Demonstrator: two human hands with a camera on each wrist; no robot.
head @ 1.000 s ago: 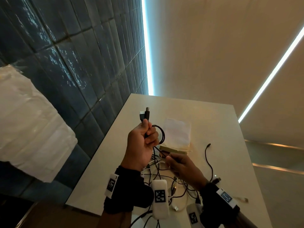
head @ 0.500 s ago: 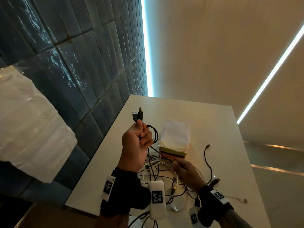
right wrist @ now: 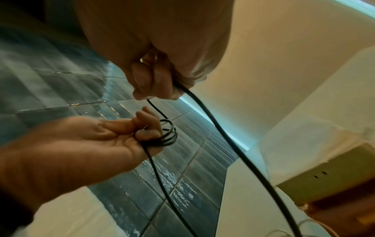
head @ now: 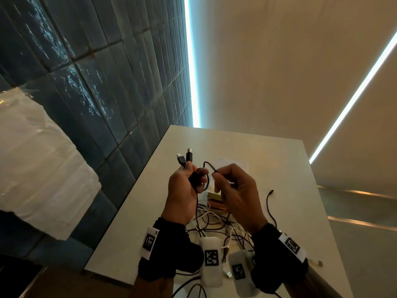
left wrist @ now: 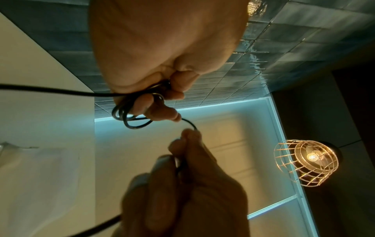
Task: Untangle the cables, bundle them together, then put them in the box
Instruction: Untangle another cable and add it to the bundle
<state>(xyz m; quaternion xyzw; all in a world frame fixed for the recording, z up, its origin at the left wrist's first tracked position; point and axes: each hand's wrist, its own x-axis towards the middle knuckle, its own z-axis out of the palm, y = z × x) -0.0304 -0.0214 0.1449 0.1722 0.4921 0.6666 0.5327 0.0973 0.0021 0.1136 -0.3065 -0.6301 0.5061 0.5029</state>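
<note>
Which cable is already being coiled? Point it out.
The black cable: the left hand grips its loops with both plugs sticking up, and the right hand pinches its free length. The other cables lie tangled on the table.

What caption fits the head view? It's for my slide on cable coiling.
Left hand holds a coiled black cable while right hand pinches its free run above tangled cables.

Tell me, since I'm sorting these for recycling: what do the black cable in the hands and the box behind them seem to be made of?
The black cable looks rubber or plastic sheathed: a smooth, slightly glossy jacket that bends into tight coils, with metal-tipped plugs at its ends. The box looks like cardboard: matte yellowish-brown walls with crisp edges, though the dim light leaves this uncertain.
</note>
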